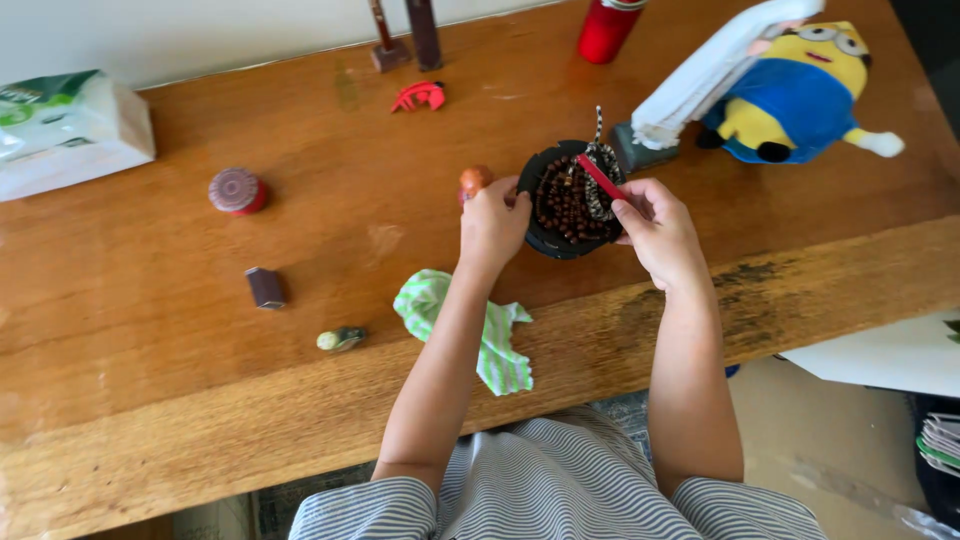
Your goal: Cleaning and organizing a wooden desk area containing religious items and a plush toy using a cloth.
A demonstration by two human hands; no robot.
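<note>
A small black bowl [540, 240] full of brown beads [563, 203] stands on the wooden table [180, 370]. My left hand [492, 225] grips the bowl's left rim. My right hand [655, 225] pinches a thin red stick [600, 177] and holds its far end over the beads. A black-and-white striped cord [598, 150] hangs out of the bowl's far side. A small orange-brown figure [474, 180] sits just left of my left hand.
A green-striped cloth [490, 335] lies near the front edge. Also on the table are a red round tin [236, 191], a dark small block [265, 287], a red claw clip [419, 96], a tissue pack [65, 130], a red bottle [607, 28] and a yellow-blue plush toy [800, 90].
</note>
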